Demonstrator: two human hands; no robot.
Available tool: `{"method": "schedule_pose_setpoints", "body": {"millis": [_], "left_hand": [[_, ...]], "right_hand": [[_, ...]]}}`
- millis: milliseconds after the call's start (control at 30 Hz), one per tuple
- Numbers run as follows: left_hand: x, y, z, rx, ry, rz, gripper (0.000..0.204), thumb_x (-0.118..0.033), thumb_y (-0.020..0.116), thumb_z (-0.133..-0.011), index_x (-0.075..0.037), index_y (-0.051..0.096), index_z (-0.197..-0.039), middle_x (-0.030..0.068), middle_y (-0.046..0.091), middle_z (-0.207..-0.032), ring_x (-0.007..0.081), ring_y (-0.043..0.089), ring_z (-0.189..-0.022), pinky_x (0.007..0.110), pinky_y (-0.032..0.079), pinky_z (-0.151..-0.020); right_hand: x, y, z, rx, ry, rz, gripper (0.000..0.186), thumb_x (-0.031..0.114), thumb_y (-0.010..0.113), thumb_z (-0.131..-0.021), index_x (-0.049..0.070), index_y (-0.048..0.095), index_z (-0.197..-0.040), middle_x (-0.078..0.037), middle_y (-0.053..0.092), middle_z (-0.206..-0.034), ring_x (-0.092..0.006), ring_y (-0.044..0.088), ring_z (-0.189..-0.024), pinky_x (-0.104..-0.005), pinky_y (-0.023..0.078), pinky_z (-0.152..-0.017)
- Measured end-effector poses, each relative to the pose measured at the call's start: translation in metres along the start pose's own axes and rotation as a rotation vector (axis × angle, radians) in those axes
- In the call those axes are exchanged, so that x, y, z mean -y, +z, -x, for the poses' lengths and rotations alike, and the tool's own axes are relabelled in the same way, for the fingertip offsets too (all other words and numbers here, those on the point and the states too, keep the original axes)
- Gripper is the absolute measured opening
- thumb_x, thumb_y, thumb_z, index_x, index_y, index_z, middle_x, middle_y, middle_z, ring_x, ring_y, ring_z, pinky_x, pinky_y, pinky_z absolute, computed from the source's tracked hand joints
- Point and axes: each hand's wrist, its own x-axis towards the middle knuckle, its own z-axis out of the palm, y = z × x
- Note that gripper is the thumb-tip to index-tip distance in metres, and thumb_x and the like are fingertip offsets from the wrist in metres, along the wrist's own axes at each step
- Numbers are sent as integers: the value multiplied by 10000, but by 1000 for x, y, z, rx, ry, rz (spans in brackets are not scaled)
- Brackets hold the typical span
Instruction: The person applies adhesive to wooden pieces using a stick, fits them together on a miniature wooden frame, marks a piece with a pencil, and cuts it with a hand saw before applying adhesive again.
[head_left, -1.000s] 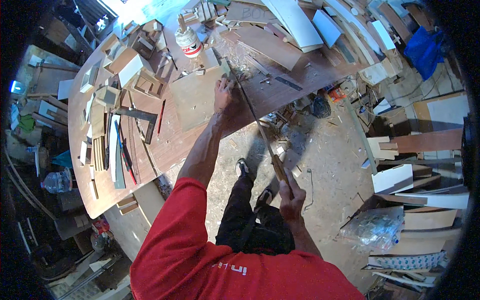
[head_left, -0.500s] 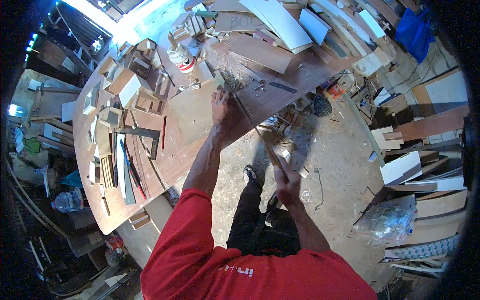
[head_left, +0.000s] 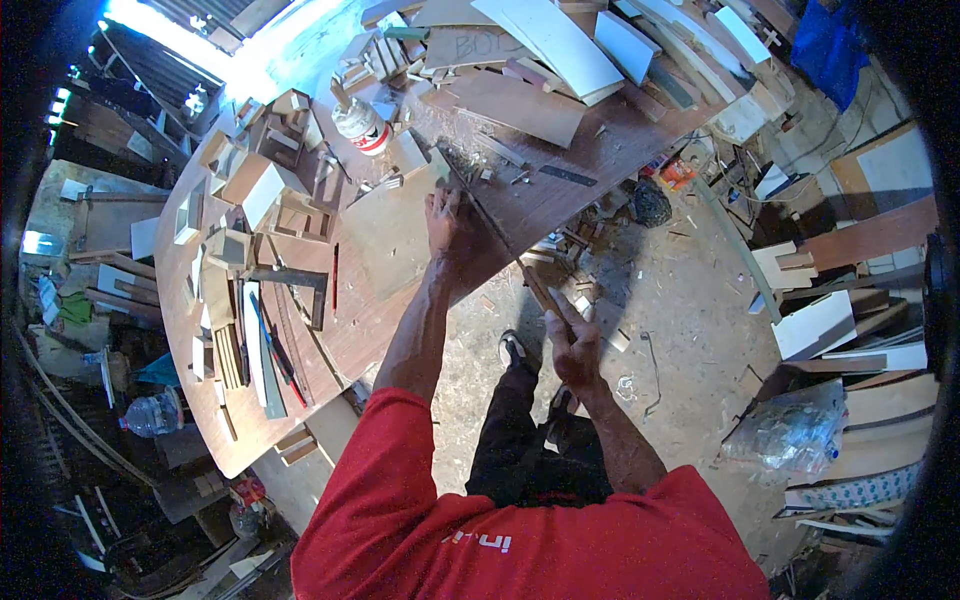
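My left hand point(head_left: 445, 222) lies on a thin tan board point(head_left: 385, 235) on the workbench, fingers stretched out and slightly apart, holding nothing. Beside it, my right hand point(head_left: 575, 352) is wrapped round the near end of a long, thin saw-like tool point(head_left: 538, 284), seen almost edge-on. Its narrow dark part runs along the board's right edge, past my left fingers; the nearer part is wood-coloured and sticks out beyond the bench's front edge. Whether it has teeth cannot be made out. A small wood block point(head_left: 407, 153) stands at the board's far edge.
The brown workbench point(head_left: 360, 345) bears a white tub point(head_left: 362, 128), small wooden frames point(head_left: 300, 215), a dark square point(head_left: 318, 295) and a red pencil point(head_left: 336, 277). Offcuts and white panels point(head_left: 555, 45) pile up at the far right. Scraps litter the floor point(head_left: 690, 330).
My right hand has moved a little forward with the tool, closer to the bench edge. My left hand stays on the board. The whole view has shifted slightly.
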Motion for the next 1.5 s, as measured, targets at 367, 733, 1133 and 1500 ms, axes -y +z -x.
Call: {"method": "schedule_pose_setpoints", "body": {"millis": [367, 733, 1133, 1500], "left_hand": [[-65, -60, -31, 68, -505, 440, 153, -32, 558, -886, -50, 622, -1024, 96, 593, -967, 233, 553, -864, 338, 460, -778], [-52, -148, -47, -8, -823, 1585, 280, -244, 552, -970, -28, 567, -1148, 93, 635, -1062, 207, 636, -946, 391, 519, -882], [-39, -166, -52, -99, -930, 1631, 250, -233, 510, -988, -39, 553, -1139, 77, 620, -978, 175, 616, -862, 381, 533, -849], [-22, -128, -40, -188, -938, 1516, 98, -135, 595, -942, -41, 581, -965, 67, 636, -920, 148, 619, -809, 310, 525, -715]], "right_hand": [[-5, 9, -75, -327, -544, 329, 415, 201, 543, -918, -17, 550, -1271, -198, 680, -842, -297, 663, -697, -375, 524, -663], [21, 66, -187, -321, -678, 870, 453, 176, 539, -915, 36, 489, -1343, -226, 658, -1058, -357, 660, -940, -455, 520, -817], [64, 101, -195, -122, -688, 715, 413, 242, 589, -886, 11, 567, -1227, -174, 626, -929, -324, 615, -832, -406, 492, -779], [101, 168, -218, 435, 27, -652, 153, 194, 660, -872, 54, 628, -822, -4, 603, -724, -97, 564, -643, -258, 461, -581]]}}
